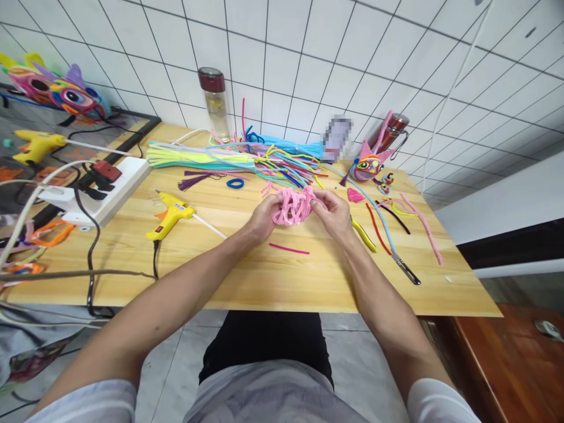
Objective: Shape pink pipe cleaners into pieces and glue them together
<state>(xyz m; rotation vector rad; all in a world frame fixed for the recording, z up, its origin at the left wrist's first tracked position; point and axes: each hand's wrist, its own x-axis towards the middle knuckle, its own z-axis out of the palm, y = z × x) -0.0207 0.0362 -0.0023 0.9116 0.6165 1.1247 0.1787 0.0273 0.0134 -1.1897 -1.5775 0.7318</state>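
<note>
From the head camera, both bare hands meet over the middle of the wooden table (264,282), with a tangled bundle of pink pipe cleaners (294,207) held between them just above the tabletop. The left hand (263,218) cups the bundle from its left side, fingers curled in around the loops; the right hand (335,212) closes on the bundle's right side, thumb and fingers pinched onto the pink strands (how tightly either one presses cannot be told). Just below the hands a short magenta pipe cleaner piece (289,249) lies flat on the wood, apart from both. To the left of the left forearm a yellow glue gun (171,216) rests on the table with a white glue stick jutting from its back toward the hands. Behind the bundle a heap of loose coloured pipe cleaners (247,158) spreads across the far part of the table, and near the wall stands a bottle with a red cap (215,103). To the right of the right hand lies a long light-blue pipe cleaner (379,220), and beyond it a finished colourful pipe-cleaner figure (368,165) stands near the far edge. A white power strip (108,188) sits at the table's left end.
</note>
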